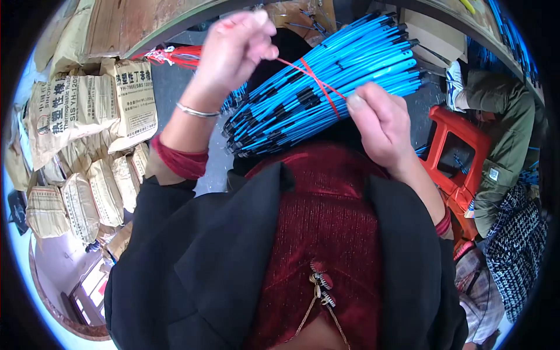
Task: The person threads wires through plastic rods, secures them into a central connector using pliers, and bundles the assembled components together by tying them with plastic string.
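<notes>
A thick bundle of blue sticks with black fittings point(350, 58) lies across my lap, slanting up to the right. Red string point(309, 73) goes round its middle and crosses on top. My left hand point(236, 49), wearing a bangle, is raised above the left side of the bundle, its fingers closed on one end of the string. Low at the bundle's right side, my right hand point(382, 122) pinches the other end between thumb and curled fingers. Between both hands and the bundle the string runs taut.
Paper sacks point(93, 108) with printed lettering stand at the left. A hank of red and white strings point(175, 56) hangs near the wooden table edge point(125, 29). To the right are a red plastic stool point(452, 149) and another person's green sleeve point(507, 134).
</notes>
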`<control>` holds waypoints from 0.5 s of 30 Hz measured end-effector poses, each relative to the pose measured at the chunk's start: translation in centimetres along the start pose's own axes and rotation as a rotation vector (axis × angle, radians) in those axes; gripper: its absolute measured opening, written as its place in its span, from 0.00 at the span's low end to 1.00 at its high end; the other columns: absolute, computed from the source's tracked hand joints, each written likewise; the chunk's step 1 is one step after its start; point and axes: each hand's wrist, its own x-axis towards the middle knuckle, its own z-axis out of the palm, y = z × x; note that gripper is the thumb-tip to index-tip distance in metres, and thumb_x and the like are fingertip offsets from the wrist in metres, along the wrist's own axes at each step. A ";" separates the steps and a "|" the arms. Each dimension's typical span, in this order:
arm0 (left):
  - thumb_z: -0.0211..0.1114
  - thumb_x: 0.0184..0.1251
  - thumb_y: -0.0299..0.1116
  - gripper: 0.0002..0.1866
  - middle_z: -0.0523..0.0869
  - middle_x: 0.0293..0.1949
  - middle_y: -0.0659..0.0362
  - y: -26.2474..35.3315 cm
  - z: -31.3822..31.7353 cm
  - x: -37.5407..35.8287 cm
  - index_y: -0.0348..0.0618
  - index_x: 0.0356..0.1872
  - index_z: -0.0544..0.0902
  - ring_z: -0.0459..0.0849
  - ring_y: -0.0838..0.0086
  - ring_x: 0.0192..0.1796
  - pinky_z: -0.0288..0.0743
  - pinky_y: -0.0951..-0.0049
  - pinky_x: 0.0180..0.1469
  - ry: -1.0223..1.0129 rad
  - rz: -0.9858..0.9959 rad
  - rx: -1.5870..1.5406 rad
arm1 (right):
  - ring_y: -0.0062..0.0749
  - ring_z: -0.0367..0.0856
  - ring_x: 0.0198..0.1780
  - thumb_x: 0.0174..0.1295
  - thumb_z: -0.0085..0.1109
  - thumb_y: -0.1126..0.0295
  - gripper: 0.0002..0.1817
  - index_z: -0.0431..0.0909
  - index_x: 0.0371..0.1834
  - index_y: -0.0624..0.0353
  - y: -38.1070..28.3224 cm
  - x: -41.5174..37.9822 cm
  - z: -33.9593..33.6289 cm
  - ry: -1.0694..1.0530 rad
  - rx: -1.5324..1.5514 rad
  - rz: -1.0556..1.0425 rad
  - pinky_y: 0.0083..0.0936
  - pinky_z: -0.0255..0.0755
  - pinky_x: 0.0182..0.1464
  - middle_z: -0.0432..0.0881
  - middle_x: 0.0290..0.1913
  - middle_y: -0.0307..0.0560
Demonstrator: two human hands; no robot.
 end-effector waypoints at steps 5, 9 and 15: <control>0.52 0.67 0.31 0.12 0.78 0.23 0.61 5.9 6.5 -4.8 0.34 0.27 0.78 0.73 0.81 0.25 0.68 0.81 0.30 -0.373 0.281 0.660 | 0.48 0.75 0.26 0.59 0.52 0.71 0.07 0.70 0.28 0.64 0.2 0.1 1.9 -0.025 -0.212 -0.159 0.37 0.70 0.28 0.73 0.23 0.53; 0.65 0.43 0.31 0.06 0.78 0.24 0.56 2.8 9.9 -6.4 0.43 0.20 0.76 0.80 0.64 0.30 0.74 0.69 0.35 -0.953 1.147 1.033 | 0.48 0.77 0.32 0.50 0.55 0.72 0.08 0.73 0.32 0.62 2.4 -1.2 1.9 -0.040 0.075 -0.125 0.37 0.72 0.32 0.75 0.30 0.54; 0.69 0.47 0.36 0.14 0.77 0.38 0.47 3.3 9.6 -6.5 0.39 0.20 0.72 0.78 0.59 0.41 0.72 0.64 0.48 -1.169 0.954 0.816 | 0.45 0.75 0.26 0.55 0.52 0.70 0.06 0.72 0.26 0.61 0.9 -1.9 1.1 -0.010 -0.067 0.137 0.33 0.69 0.28 0.73 0.25 0.51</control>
